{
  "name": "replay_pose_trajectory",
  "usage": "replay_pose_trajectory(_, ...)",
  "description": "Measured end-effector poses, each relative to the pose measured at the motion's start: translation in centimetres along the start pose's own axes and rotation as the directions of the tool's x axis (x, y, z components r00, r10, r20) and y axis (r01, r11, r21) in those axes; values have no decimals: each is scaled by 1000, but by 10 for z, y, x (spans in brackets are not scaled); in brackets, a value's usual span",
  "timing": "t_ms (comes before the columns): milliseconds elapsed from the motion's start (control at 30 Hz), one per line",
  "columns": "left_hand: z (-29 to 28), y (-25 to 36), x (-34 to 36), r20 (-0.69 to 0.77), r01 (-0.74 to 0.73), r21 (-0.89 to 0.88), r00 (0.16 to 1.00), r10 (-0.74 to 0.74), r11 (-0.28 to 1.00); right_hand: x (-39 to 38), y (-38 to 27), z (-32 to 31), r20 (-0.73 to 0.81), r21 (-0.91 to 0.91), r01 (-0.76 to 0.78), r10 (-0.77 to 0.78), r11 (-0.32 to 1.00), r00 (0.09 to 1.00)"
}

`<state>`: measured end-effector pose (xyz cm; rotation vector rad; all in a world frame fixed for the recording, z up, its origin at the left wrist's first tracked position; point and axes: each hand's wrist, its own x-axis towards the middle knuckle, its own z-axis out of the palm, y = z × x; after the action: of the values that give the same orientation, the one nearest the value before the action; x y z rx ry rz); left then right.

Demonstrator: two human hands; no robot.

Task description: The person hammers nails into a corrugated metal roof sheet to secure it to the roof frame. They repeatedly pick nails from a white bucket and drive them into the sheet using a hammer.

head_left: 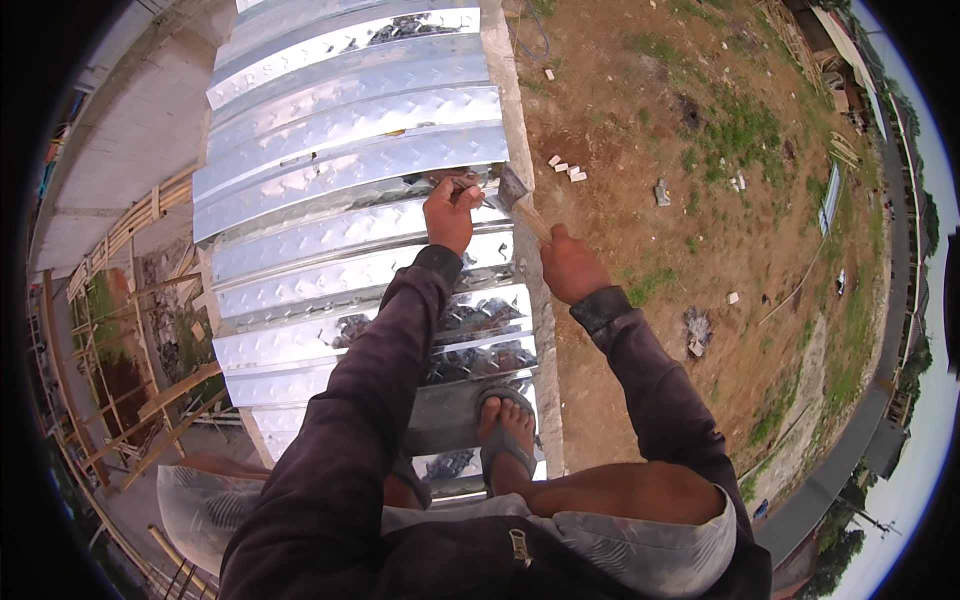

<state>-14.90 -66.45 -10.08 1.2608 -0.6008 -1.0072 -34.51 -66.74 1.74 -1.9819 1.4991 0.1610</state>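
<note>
My left hand (450,215) is closed in a pinch on a thin metal piece like a nail (486,200), at the seam of the shiny ribbed metal sheets (350,160) near their right edge. My right hand (573,262) grips the wooden handle (532,222) of a hammer. Its dark metal head (512,183) is just right of my left fingers, over the concrete edge (545,370). My sandalled feet (507,430) stand on the sheets below.
The sheets lie along a narrow raised concrete strip. Far below on the right is dirt ground (700,250) with grass and scattered pale blocks (567,168). On the left are concrete walls (130,100) and timber framing (165,400) at a lower level. A road (865,430) curves beyond.
</note>
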Motion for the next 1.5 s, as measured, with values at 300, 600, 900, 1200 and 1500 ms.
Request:
replay_pose_trajectory(300,5,14,-16,101,-97,201,992,78,975,-2,16,12,-56,7,31,-31,999,998)
replay_pose_trajectory(600,2,21,-14,249,-189,464,965,78,865,-24,-9,-12,-240,106,112,-83,988,967)
replay_pose_trajectory(900,9,14,-17,244,-292,490,950,193,821,-38,-13,-37,-224,53,240,-223,969,949)
replay_pose_trajectory(1200,8,7,-15,241,-354,511,934,265,783,-39,-45,-58,-255,67,311,-285,948,924)
replay_pose_trajectory(1500,5,7,-15,285,-399,552,916,284,732,-37,-37,-38,-210,87,261,-239,961,948)
